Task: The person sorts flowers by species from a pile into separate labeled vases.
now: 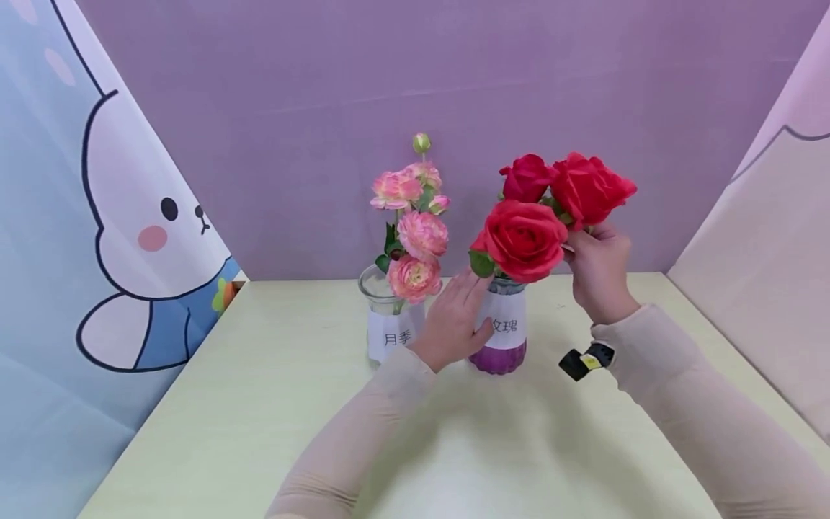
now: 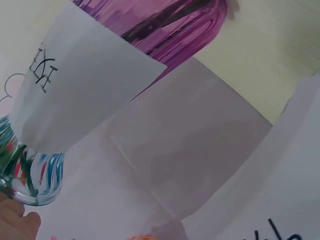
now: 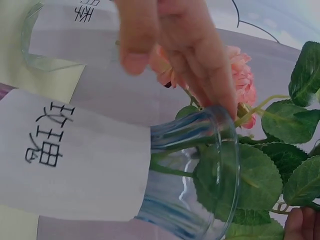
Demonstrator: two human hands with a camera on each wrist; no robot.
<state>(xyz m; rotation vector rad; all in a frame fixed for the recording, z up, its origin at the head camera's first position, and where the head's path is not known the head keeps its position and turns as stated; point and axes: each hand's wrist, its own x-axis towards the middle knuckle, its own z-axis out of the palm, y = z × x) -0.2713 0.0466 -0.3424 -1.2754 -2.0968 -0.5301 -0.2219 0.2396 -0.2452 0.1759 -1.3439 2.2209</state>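
Observation:
A vase [image 1: 498, 359] with a purple lower part, a clear bluish neck and a white label holds red roses [image 1: 525, 240]. My left hand [image 1: 457, 317] lies along the left side of this vase, fingers nearly straight and touching near its neck. With curled fingers my right hand [image 1: 599, 270] pinches the stem just under the rightmost red rose [image 1: 591, 189]. In the right wrist view, green stems and leaves [image 3: 280, 170] pass through the vase's mouth [image 3: 227, 175]. Only a few right-hand fingers [image 3: 302, 225] show at that view's lower right corner.
Close on the left stands a clear glass vase [image 1: 376, 285] with a white label, holding pink flowers [image 1: 418, 231]. Both vases are on a pale table [image 1: 259, 432]. A purple backdrop [image 1: 311, 108] rises behind, with a rabbit-print cloth [image 1: 130, 216] at left.

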